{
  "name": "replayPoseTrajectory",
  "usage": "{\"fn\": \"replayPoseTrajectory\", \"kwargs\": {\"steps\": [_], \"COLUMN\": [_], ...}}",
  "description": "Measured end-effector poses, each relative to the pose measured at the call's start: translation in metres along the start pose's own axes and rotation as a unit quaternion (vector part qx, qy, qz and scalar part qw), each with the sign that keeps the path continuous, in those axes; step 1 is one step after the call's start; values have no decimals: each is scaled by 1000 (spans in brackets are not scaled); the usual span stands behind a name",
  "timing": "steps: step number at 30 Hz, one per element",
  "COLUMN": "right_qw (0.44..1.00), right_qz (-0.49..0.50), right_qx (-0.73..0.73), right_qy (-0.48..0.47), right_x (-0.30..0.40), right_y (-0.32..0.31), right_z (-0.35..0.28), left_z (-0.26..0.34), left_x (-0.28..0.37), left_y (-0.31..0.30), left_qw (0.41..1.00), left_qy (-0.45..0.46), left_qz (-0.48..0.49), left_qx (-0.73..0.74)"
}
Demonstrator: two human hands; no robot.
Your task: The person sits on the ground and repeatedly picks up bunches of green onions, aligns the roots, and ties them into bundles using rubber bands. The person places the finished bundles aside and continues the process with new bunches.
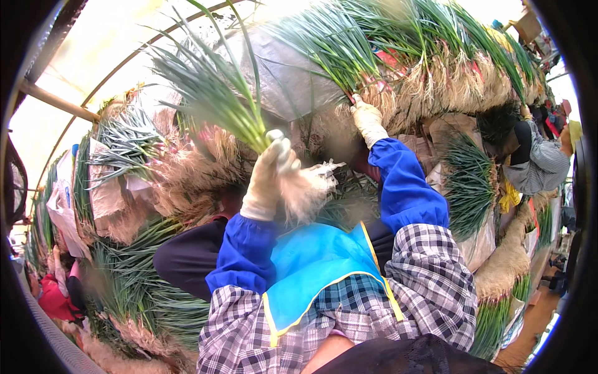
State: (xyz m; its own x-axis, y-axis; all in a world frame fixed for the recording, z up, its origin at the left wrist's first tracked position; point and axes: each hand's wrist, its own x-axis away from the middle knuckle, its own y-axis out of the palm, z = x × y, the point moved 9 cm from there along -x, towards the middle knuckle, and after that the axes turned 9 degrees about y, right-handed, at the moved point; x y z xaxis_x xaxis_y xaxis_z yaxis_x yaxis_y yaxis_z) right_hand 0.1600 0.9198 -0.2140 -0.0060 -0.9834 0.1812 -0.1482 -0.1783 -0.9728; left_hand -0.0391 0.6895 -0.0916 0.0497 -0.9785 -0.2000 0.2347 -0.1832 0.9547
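My left hand (267,180), in a pale glove, is closed around a bunch of green onions (250,126). Their long leaves fan up and to the left, and the pale roots (306,189) hang below my fist. My right hand (366,119), gloved too, reaches forward to a long heap of green onions (327,51) and grips the reddish base of a stem at its near edge. Roots of that heap (434,89) face me. Just left of my right hand lies a grey plastic sheet (285,70).
More green onions (124,140) lie to the left, roots towards me. Another pile (149,276) sits beside my left knee (187,262), with a further bundle (469,187) to the right. One person in grey (537,159) works at right, another in red (56,297) at far left.
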Motion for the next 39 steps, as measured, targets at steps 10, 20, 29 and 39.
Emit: {"fn": "replayPoseTrajectory", "kwargs": {"steps": [10, 20, 29, 39], "right_qw": [976, 771, 864, 759], "right_qz": [-79, -442, -390, -166], "right_qx": [-117, -427, 217, -502], "right_qy": [-167, -166, -232, -380], "right_x": [124, 157, 166, 195], "right_y": [-33, 49, 104, 26], "right_z": [-112, -157, -84, -190], "left_z": [-20, -6, 23, -8], "left_x": [-7, 37, 62, 78], "left_y": [-114, -123, -64, -83], "left_qw": [927, 918, 949, 948], "left_qy": [-72, -34, 32, -112], "left_qz": [243, 275, 200, 294], "left_qx": [-276, -283, -241, -49]}}
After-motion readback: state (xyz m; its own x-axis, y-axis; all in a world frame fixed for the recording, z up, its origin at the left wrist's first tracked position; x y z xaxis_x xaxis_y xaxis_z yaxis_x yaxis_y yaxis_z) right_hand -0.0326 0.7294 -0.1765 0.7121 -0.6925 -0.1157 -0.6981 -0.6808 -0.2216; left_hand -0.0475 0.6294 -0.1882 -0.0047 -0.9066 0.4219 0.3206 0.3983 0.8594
